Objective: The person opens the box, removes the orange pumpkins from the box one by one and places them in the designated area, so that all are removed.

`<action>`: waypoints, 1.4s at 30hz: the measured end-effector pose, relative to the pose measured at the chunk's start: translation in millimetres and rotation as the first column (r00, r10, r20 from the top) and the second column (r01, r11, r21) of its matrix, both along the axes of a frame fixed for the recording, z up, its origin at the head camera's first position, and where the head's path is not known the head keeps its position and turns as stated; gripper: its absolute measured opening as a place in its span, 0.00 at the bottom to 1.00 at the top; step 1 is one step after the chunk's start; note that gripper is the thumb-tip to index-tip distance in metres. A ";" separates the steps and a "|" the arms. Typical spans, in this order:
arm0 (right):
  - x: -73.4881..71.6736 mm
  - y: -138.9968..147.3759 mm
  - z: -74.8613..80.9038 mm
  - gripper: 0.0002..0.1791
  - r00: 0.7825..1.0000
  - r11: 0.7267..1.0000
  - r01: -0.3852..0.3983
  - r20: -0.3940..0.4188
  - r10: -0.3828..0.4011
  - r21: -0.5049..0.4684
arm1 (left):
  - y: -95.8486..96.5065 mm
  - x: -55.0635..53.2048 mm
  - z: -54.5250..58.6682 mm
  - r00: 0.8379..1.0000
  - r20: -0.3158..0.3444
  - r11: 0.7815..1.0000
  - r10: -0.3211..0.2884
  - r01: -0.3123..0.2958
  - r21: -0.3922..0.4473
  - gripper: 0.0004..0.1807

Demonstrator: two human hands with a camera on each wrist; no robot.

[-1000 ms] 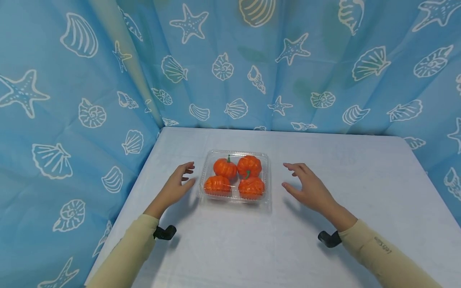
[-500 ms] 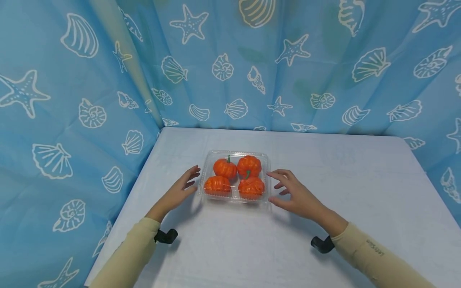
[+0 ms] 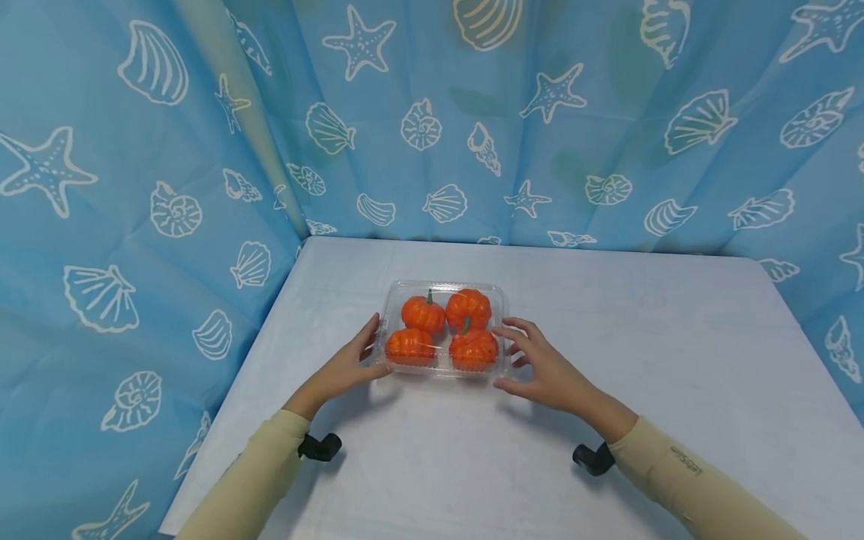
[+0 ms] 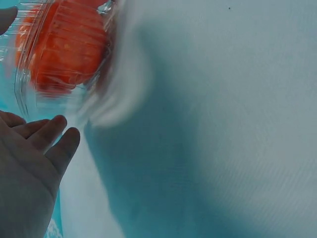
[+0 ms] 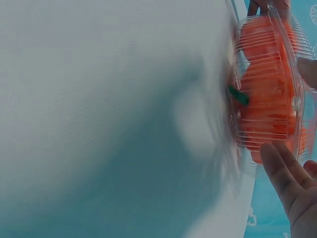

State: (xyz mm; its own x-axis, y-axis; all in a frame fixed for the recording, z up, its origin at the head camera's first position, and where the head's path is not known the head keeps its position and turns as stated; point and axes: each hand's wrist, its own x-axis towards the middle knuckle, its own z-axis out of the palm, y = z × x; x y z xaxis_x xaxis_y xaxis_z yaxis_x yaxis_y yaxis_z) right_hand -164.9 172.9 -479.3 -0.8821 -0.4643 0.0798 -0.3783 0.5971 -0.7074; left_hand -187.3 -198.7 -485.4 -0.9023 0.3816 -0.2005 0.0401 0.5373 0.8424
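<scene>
A clear plastic clamshell box (image 3: pixel 442 371) lies closed on the table, holding several small orange pumpkins (image 3: pixel 423 315), some with green stems. At its left side is my left hand (image 3: pixel 344 370), fingers extended along the edge and thumb by the front left corner. In the left wrist view, the left fingertips (image 4: pixel 59 121) are close to the box wall; contact is unclear. My right hand (image 3: pixel 547 367) is at the opposite side, its fingers slightly bent against the edge and its thumb near the front right corner. The right wrist view shows the right fingertips (image 5: pixel 270 151) at the ribbed wall.
A white cloth (image 3: pixel 607 315) covers the table. Blue curtains (image 3: pixel 432 135) printed with shells and starfish hang behind it and on the left. Each wrist carries a black camera mount, such as the right one (image 3: pixel 594 459).
Both hands have come inward to the sides of the box, the right hand travelling farther, leftward. The left hand has moved slightly right. The box stays where it was.
</scene>
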 end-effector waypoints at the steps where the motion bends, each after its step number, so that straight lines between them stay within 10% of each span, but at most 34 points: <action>1: -0.6 -0.4 -0.2 0.48 1.000 1.000 0.004 -0.001 -0.004 0.001 | 0.7 0.0 -0.8 1.000 -0.002 1.000 0.001 -0.001 -0.003 0.59; 23: -1.9 -6.2 -5.1 0.44 0.999 0.999 0.036 -0.039 -0.036 0.015 | 13.0 5.9 -7.0 0.998 -0.040 0.998 0.043 -0.045 -0.033 0.62; 42: -3.6 -8.6 -10.5 0.41 0.998 0.999 0.032 -0.053 -0.032 -0.009 | 17.4 9.8 -22.0 0.997 -0.056 0.989 0.051 -0.043 0.140 0.56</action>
State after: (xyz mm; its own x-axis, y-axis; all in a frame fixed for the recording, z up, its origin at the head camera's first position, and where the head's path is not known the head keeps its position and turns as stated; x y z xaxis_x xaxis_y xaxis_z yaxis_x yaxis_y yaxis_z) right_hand -168.5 164.3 -489.8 -0.8910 -0.4350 0.1303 -0.3960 0.6039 -0.6918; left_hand -177.6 -181.3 -507.4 -0.9287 0.3587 -0.0939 0.0698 0.4178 0.9058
